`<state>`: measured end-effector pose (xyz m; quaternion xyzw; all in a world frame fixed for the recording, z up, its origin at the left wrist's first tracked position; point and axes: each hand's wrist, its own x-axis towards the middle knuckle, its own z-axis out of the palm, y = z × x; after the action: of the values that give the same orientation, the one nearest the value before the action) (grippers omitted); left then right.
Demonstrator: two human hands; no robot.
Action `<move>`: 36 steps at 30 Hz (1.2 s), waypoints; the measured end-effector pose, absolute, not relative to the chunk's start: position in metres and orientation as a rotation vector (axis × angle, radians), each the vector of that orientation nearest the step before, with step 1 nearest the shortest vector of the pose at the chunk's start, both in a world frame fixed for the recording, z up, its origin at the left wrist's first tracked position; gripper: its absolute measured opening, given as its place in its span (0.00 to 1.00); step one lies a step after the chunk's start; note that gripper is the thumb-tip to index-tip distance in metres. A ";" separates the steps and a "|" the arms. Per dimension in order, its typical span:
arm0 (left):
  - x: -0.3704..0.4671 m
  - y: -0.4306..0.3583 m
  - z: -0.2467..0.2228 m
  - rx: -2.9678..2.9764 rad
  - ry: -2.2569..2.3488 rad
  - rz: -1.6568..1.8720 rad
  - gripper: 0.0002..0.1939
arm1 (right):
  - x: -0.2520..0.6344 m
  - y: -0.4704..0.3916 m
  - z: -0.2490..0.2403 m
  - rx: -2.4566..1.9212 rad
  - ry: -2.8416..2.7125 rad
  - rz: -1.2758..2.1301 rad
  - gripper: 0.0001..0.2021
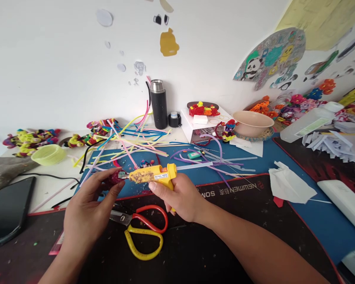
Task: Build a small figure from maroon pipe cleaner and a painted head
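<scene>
A yellow glue gun point(149, 175) with dark smudges on its barrel is gripped in my right hand point(183, 195). Its nozzle points left and meets a small dark red fuzzy piece point(114, 178), pinched between the thumb and fingers of my left hand point(90, 207). The fingers partly cover that piece, so its full shape is hidden. Below both hands lie scissors point(143, 228) with one red and one yellow handle loop, their blades running under my left hand.
Loose pipe cleaners point(133, 140) spread behind my hands. A black thermos point(159, 104), a white stand point(205, 118) and a beige bowl point(253, 123) stand along the wall. At left lies a phone point(10, 209); at right, a crumpled tissue point(291, 183) and a clear bottle point(310, 122).
</scene>
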<state>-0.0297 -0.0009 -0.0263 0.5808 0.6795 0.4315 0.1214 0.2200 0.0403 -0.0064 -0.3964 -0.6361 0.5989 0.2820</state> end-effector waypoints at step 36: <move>-0.036 -0.001 -0.028 1.669 1.989 1.273 0.18 | 0.219 0.043 -0.013 -0.992 -1.529 1.733 0.25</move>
<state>-0.0357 -0.0013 -0.0282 0.5725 0.6826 0.4369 0.1245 0.2189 0.0431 -0.0133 -0.3754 -0.5783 0.6554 0.3083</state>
